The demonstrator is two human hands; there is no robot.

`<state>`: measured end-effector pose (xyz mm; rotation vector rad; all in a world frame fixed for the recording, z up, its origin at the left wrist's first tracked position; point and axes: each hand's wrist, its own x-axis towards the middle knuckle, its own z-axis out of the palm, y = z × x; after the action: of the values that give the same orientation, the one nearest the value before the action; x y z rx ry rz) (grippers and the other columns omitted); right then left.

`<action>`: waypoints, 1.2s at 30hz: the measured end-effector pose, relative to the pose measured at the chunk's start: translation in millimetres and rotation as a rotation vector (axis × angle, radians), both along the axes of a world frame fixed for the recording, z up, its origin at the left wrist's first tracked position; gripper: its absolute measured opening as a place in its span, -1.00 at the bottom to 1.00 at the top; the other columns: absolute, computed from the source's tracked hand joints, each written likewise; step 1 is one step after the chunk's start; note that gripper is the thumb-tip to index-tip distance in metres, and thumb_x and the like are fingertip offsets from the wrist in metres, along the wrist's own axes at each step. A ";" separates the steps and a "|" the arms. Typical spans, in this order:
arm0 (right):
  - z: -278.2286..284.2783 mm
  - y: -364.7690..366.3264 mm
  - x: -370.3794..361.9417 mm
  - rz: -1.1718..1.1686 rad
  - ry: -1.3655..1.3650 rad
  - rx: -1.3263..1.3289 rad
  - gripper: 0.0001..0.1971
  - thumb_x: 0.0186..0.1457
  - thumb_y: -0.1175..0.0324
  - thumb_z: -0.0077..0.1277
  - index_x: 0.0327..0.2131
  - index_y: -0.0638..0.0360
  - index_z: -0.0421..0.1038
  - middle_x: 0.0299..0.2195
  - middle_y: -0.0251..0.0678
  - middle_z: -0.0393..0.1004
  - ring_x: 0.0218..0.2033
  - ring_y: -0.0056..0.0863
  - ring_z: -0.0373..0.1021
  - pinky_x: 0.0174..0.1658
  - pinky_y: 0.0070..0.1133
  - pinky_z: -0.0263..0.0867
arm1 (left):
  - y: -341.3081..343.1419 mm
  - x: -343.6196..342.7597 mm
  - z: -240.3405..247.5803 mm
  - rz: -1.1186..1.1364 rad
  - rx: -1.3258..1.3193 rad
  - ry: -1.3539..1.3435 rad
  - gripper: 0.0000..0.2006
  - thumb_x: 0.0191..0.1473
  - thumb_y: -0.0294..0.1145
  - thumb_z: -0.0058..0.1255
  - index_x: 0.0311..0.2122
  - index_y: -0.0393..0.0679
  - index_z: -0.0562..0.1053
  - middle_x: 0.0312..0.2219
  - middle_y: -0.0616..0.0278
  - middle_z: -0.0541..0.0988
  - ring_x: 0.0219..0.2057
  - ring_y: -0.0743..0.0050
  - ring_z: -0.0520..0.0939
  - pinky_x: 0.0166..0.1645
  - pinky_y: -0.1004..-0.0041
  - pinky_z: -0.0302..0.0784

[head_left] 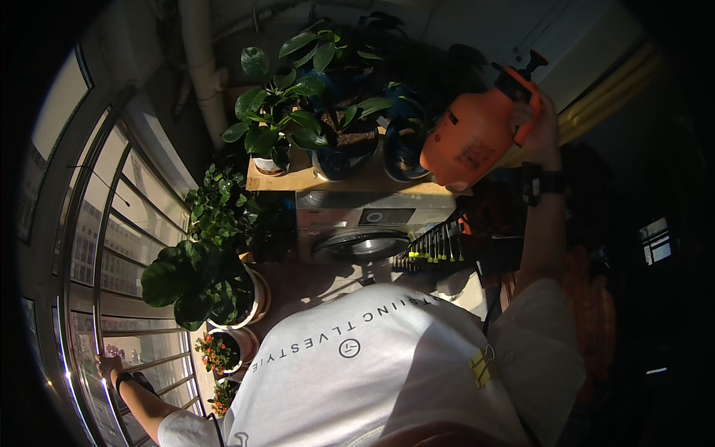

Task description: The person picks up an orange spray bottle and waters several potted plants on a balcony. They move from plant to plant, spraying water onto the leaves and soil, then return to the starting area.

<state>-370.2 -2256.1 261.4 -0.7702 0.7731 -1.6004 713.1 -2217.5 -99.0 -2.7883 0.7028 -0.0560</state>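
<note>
My right hand (542, 123) is raised at the upper right and wrapped round the handle of an orange pressure sprayer (465, 138). The sprayer is tilted, its black pump knob up and its body leaning left over the plant shelf. Down at the lower left, my left hand (109, 366) grips the metal window railing (98, 298). Close to the sprayer's bottom stands a dark blue pot (406, 160) with a leafy plant. Left of it are another dark pot (344, 158) with soil showing and a small white pot (269, 165) with a green plant.
A wooden board (298, 179) over a washing machine (372, 216) bears the pots. Along the window stand a large-leaved plant (190, 279) and pots of small red flowers (216, 352). A white pipe (202, 67) runs up the back wall. The right side is dark.
</note>
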 end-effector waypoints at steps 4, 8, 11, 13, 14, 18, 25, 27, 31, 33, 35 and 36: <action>-5.7 0.1 19.1 0.000 -0.024 0.035 -0.61 0.20 0.09 -0.08 -0.16 0.29 0.33 -0.64 -0.52 0.25 -0.64 -0.72 0.22 -0.56 -0.70 0.20 | 2.1 -4.3 4.0 -0.074 0.023 -0.009 -0.19 -0.05 0.10 0.10 0.25 0.00 0.08 0.13 -0.01 0.33 0.16 -0.10 0.33 0.20 0.01 0.30; -15.3 10.7 48.4 0.033 0.074 0.032 -0.61 0.24 0.07 -0.14 -0.19 0.28 0.35 -0.66 -0.55 0.22 -0.65 -0.75 0.19 -0.56 -0.72 0.16 | 5.4 1.3 -2.4 -0.087 -0.016 -0.038 -0.18 -0.05 0.16 0.06 0.24 -0.04 0.09 0.13 -0.05 0.33 0.17 -0.09 0.32 0.22 0.08 0.27; -24.0 24.8 69.9 0.037 0.104 0.069 -0.58 0.25 0.03 -0.19 -0.21 0.26 0.36 -0.67 -0.58 0.20 -0.65 -0.78 0.15 -0.55 -0.74 0.09 | 6.1 6.9 -9.4 -0.135 -0.007 -0.087 -0.26 0.00 0.02 0.01 0.23 -0.07 0.09 0.12 -0.08 0.33 0.16 -0.10 0.32 0.24 0.12 0.24; -33.0 34.9 83.1 0.053 0.116 0.082 -0.57 0.25 0.00 -0.21 -0.23 0.24 0.37 -0.68 -0.61 0.18 -0.67 -0.78 0.09 -0.55 -0.75 0.02 | 7.0 10.2 -14.5 -0.148 -0.069 -0.099 -0.31 0.01 -0.10 -0.01 0.22 -0.09 0.10 0.10 -0.09 0.34 0.15 -0.09 0.34 0.24 0.13 0.23; -36.7 40.1 87.7 0.017 0.114 0.097 -0.57 0.24 0.00 -0.21 -0.23 0.24 0.37 -0.68 -0.61 0.18 -0.67 -0.78 0.09 -0.55 -0.75 0.01 | 7.0 12.2 -16.2 -0.168 -0.081 -0.111 -0.33 0.00 -0.14 -0.02 0.21 -0.09 0.11 0.08 -0.10 0.35 0.14 -0.09 0.34 0.24 0.13 0.23; -52.1 54.6 95.1 -0.001 0.008 0.090 -0.57 0.22 -0.01 -0.20 -0.24 0.23 0.37 -0.68 -0.61 0.17 -0.68 -0.78 0.09 -0.55 -0.76 0.00 | 8.5 18.6 -20.6 -0.244 -0.207 -0.168 -0.37 -0.18 -0.31 0.06 0.09 -0.12 0.21 -0.04 -0.15 0.44 0.05 -0.15 0.45 0.16 0.08 0.32; -66.0 91.9 86.4 -0.133 0.029 0.037 -0.57 0.20 -0.02 -0.18 -0.25 0.22 0.38 -0.68 -0.59 0.18 -0.67 -0.76 0.11 -0.54 -0.75 0.02 | 11.8 10.6 -19.8 -0.276 -0.232 -0.155 -0.46 -0.13 -0.34 0.05 0.02 -0.11 0.22 -0.06 -0.15 0.46 0.01 -0.19 0.48 0.09 0.04 0.41; -71.7 99.4 84.5 -0.165 0.054 0.053 -0.57 0.20 -0.01 -0.18 -0.27 0.22 0.39 -0.68 -0.59 0.18 -0.67 -0.76 0.11 -0.54 -0.74 0.03 | 12.6 6.8 -18.8 -0.272 -0.268 -0.166 -0.46 -0.13 -0.34 0.07 0.02 -0.08 0.22 -0.05 -0.13 0.45 0.02 -0.19 0.47 0.08 0.01 0.42; -91.9 109.3 77.2 -0.189 0.102 0.064 -0.57 0.21 0.00 -0.18 -0.30 0.22 0.40 -0.69 -0.59 0.19 -0.67 -0.76 0.12 -0.53 -0.73 0.03 | 12.4 6.5 -20.0 -0.221 -0.290 -0.164 -0.52 -0.08 -0.34 0.01 0.01 -0.01 0.23 -0.03 -0.10 0.43 0.04 -0.18 0.45 0.03 -0.07 0.44; -100.4 115.7 71.5 -0.205 0.134 0.060 -0.58 0.21 0.01 -0.17 -0.29 0.24 0.40 -0.71 -0.59 0.18 -0.67 -0.77 0.13 -0.54 -0.72 0.03 | 11.0 10.4 -21.6 -0.209 -0.243 -0.124 -0.56 -0.05 -0.36 -0.05 0.01 -0.02 0.23 -0.02 -0.09 0.43 0.04 -0.20 0.45 0.03 -0.07 0.44; -109.7 122.1 67.5 -0.167 0.050 0.086 -0.58 0.21 0.01 -0.17 -0.29 0.24 0.41 -0.71 -0.59 0.18 -0.67 -0.77 0.14 -0.54 -0.72 0.02 | 9.2 14.8 -22.4 -0.242 -0.261 -0.122 -0.56 -0.06 -0.36 -0.04 0.00 -0.04 0.24 -0.02 -0.10 0.43 0.04 -0.21 0.44 0.04 -0.07 0.44; -112.7 124.5 65.6 -0.144 0.006 0.098 -0.58 0.20 0.01 -0.16 -0.28 0.24 0.41 -0.71 -0.59 0.18 -0.67 -0.77 0.14 -0.54 -0.72 0.02 | 8.4 16.3 -22.2 -0.243 -0.229 -0.111 -0.56 -0.06 -0.35 -0.04 0.00 -0.05 0.24 -0.02 -0.11 0.43 0.04 -0.21 0.44 0.04 -0.07 0.44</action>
<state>-304.6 -2131.5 148.7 -0.6608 0.9222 -1.6756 729.5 -2209.2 -121.2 -2.8664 1.0626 -0.3557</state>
